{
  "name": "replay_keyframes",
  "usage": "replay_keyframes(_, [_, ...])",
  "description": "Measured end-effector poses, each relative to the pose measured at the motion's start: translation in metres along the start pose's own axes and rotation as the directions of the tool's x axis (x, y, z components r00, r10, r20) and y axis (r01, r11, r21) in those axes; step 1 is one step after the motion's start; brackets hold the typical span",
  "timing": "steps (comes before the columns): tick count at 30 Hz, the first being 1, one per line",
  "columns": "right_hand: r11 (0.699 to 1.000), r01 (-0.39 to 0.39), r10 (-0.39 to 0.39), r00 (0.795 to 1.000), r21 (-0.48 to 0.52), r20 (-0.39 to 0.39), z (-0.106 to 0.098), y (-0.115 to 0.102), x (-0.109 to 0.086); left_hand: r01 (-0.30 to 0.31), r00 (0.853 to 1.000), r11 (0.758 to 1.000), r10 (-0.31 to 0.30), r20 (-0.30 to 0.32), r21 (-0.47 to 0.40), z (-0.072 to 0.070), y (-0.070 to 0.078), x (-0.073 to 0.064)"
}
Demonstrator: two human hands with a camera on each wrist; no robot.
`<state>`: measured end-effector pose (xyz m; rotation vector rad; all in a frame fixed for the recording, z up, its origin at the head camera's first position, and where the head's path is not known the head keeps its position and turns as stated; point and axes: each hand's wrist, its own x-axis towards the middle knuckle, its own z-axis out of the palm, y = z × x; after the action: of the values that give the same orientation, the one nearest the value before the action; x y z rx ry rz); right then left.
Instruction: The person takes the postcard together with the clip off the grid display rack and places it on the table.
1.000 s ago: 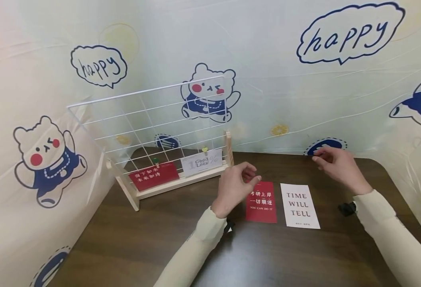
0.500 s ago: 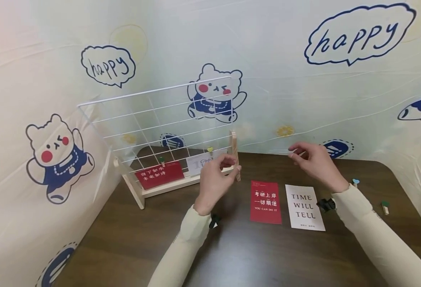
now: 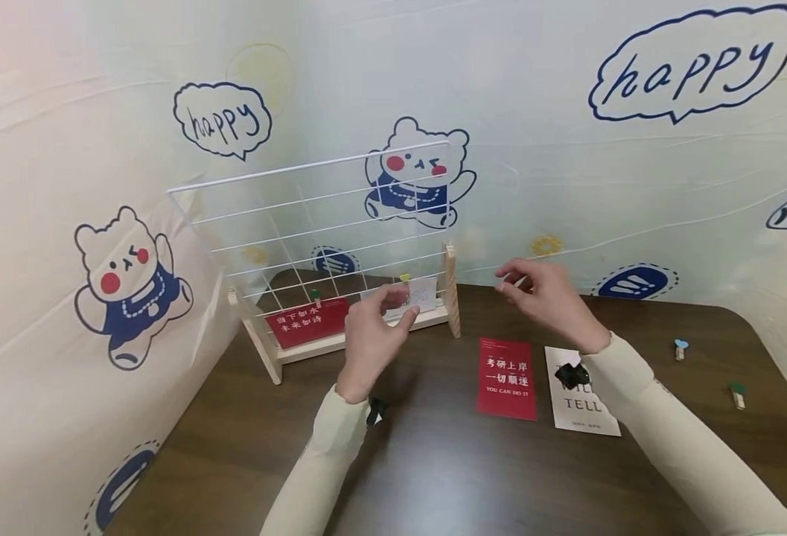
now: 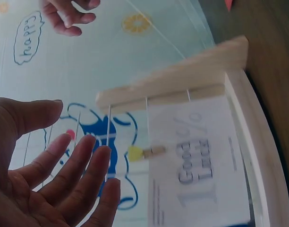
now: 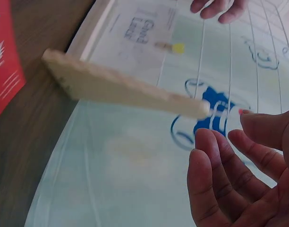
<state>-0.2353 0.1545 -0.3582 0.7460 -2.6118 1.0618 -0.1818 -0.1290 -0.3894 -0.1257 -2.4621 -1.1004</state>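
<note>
Hovering | left hand (image 3: 371, 339) just before white card (image 4: 201, 165), seemingly apart | right hand (image 3: 547, 298) near wooden post (image 3: 452, 290) | each grip loosely spread

In the head view, "happy" fills one bubble (image 3: 222, 120) upper left and a larger bubble (image 3: 699, 63) upper right. Left of centre, the clipped red card (image 3: 306, 327) reads 当下如水 未来如诗; the pale card (image 4: 199, 163) beside it, "Good Luck" over "1" and "%". Right of centre, the flat red card (image 3: 507, 380): 考研上岸 一切顺遂 "YOU CAN DO IT"; the partly covered white card (image 3: 587, 417): "TELL"
</note>
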Motion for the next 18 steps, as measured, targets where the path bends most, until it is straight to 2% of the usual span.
replay_keyframes(7, [0.999,0.011,-0.012,1.0,0.039,0.027,0.017,-0.025,0.019,0.039,0.998,0.999,-0.038,-0.052,0.02,-0.016,-0.014,0.002])
replay_keyframes(12, [0.998,0.003,-0.006,0.999,0.055,0.053,0.026,-0.04,0.03,0.025,0.996,0.999,-0.022,-0.087,0.025,-0.027,-0.018,0.004])
replay_keyframes(18, [0.995,0.019,-0.027,0.996,0.098,0.083,0.038,-0.054,0.046,0.023,0.99,0.997,-0.012,-0.142,0.079,-0.038,-0.026,0.006])
